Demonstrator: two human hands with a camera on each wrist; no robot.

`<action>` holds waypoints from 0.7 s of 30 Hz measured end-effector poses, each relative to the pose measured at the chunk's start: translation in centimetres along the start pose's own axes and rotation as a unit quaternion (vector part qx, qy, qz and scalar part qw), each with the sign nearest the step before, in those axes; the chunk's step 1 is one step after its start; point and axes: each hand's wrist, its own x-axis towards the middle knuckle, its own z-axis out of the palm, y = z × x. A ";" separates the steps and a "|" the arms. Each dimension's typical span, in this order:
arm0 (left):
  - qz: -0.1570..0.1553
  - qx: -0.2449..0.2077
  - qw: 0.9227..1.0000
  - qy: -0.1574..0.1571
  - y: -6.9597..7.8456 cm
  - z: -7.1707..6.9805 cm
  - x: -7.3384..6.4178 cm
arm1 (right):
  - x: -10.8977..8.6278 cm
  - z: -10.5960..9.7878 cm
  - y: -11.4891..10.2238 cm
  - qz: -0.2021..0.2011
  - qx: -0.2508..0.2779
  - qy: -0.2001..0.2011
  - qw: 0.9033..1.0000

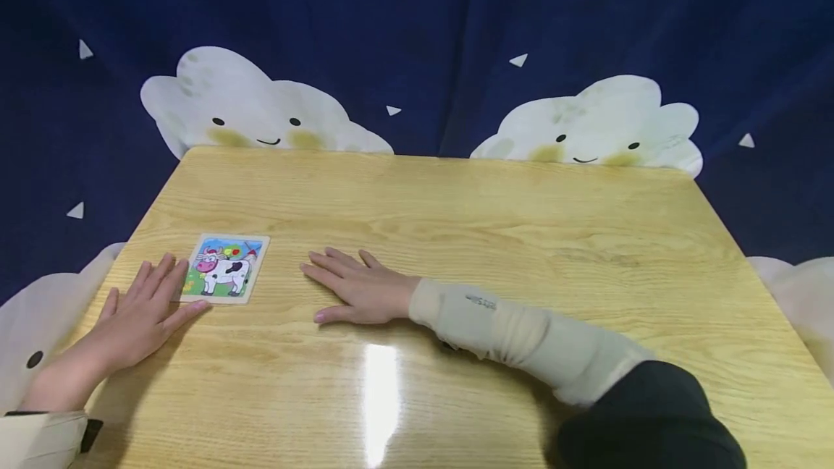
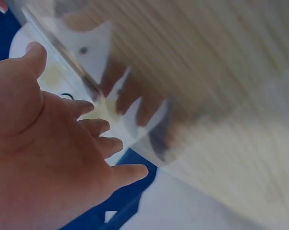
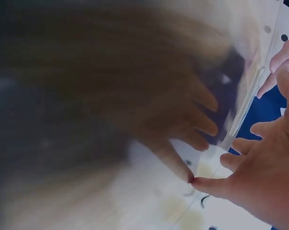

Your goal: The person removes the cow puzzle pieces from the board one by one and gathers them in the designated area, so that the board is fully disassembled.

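A square picture puzzle (image 1: 224, 268) with a cow on it, in a pale frame, lies flat at the left of the wooden table. At its lower left corner is my left hand (image 1: 140, 317), palm down with straight, slightly spread fingers; index finger and thumb lie along the frame's edge, and whether they touch it I cannot tell. My right hand (image 1: 361, 288) is to the right of the puzzle, apart from it, fingers extended and nothing held. In the left wrist view the puzzle's thin edge (image 2: 63, 52) shows beyond my hand. The right wrist view shows that edge (image 3: 245, 110) too.
The wooden table (image 1: 495, 230) has a glossy surface that mirrors my hands in the wrist views. Behind it hangs a dark blue curtain (image 1: 417, 35) with smiling clouds and white triangles. A bright glare (image 1: 381, 404) falls near the table's front.
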 end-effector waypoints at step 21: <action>-0.012 0.006 1.000 -0.014 -0.9 0.1 0.6 | 8.7 -0.3 -4.2 0.110 -0.083 0.017 0.990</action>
